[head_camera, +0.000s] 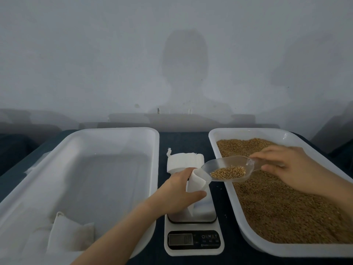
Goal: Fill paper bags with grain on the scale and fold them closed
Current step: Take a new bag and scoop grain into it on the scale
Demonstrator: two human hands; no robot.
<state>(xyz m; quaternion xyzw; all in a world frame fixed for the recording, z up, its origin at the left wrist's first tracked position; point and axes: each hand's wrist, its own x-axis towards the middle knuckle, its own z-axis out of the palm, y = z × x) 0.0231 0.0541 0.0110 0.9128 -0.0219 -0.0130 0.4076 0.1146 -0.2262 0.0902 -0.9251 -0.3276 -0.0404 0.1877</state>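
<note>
left of the scale (pixel 194 241), a white tray (pixel 122 131) holds folded bags (pixel 71 235).

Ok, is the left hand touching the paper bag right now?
Touching. The head view shows the left hand holding the paper bag, fingers and thumb curled round it, over the scale.

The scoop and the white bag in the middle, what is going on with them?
A person is filling a paper bag with grain. The left hand holds the open bag over the scale; the right hand holds a clear scoop, partly full, its tip at the bag's mouth. The right tray holds loose grain; the left tray holds closed bags in its near corner.
</note>
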